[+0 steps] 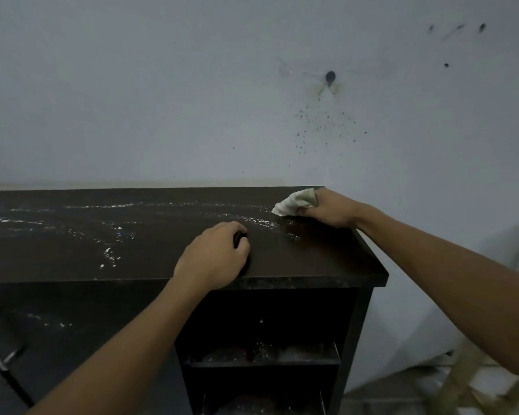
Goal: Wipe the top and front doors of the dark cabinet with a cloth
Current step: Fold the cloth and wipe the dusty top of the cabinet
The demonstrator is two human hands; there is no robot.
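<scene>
Cloth [295, 202] sits bunched at the far right corner of the cabinet top [162, 253], pressed there by the right hand [327, 208], whose fingers are curled tight around the wad, only a pale flap sticking out to the left. That flap points straight down the length of the top, which runs left to right across the scene, and nearly all of the uncleaned surface lies to the left of the fingers. White dust streaks [108, 232] trail across the dark board from just beside the cloth to the far left edge, with more specks in the near middle. So the coming stroke looks like a leftward pull along the long axis, and the right hand is the one placed for it.

The left hand [215, 256] rests on the near edge of the top, just left of the right corner, fingers loosely curled and holding nothing as far as can be seen; it seems to steady the body. Below the top, the front [72, 319] on the left side carries dust too and appears unwiped.
</scene>
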